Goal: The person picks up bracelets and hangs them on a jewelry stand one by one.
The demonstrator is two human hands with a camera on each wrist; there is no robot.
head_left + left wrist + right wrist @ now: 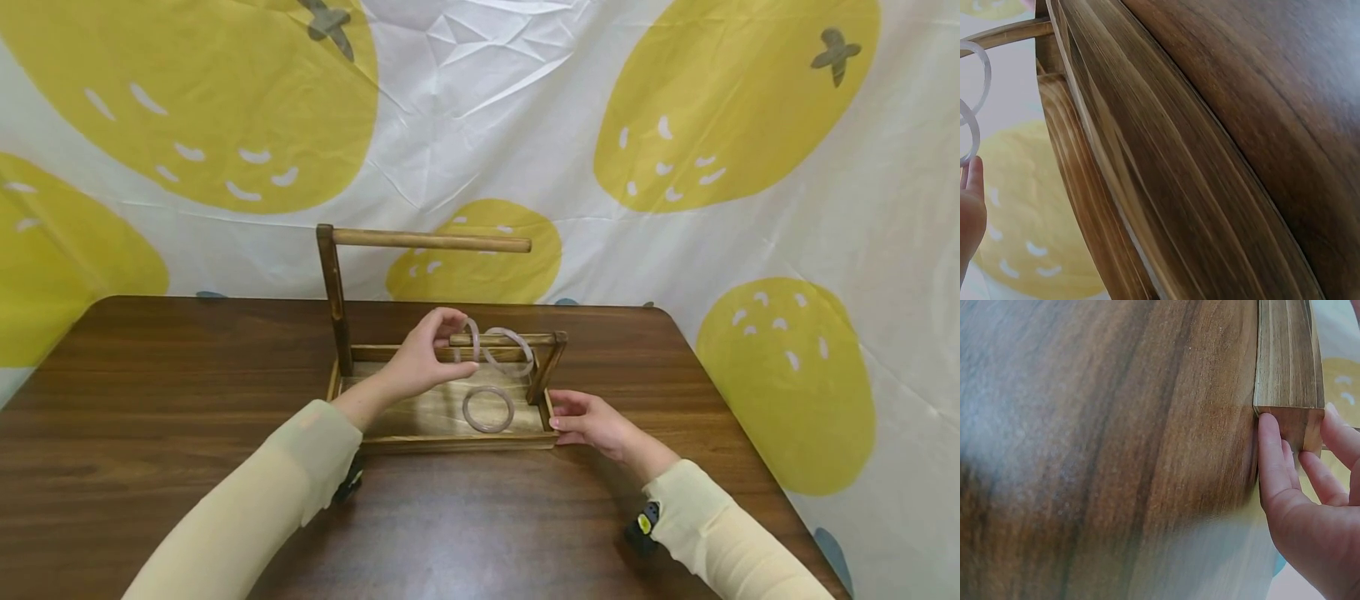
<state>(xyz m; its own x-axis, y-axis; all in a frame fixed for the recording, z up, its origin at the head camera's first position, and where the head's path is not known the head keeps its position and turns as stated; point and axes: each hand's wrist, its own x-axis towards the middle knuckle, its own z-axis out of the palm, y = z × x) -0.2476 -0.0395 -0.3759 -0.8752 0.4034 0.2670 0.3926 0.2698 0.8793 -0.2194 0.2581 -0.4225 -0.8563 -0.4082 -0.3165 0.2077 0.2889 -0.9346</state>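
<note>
A wooden jewelry stand (457, 443) has a tray base and two horizontal rods, one high and one low. My left hand (420, 354) is at the free end of the low rod (517, 340), pinching a pale translucent bangle (475, 340) between thumb and fingers; the rod's tip overlaps this ring. Farther along that rod hangs a second bangle (527, 357). A third bangle (487, 410) is inside the tray. At the tray's right end, my right hand (596, 427) grips the end wall (1297, 425), thumb and fingers on its edges.
The high rod (435, 240) extends rightward from a tall post (332, 292) at the stand's left end. Everything stands on a dark wooden table (187, 375). Behind it hangs a white cloth (480, 125) with yellow fruit prints.
</note>
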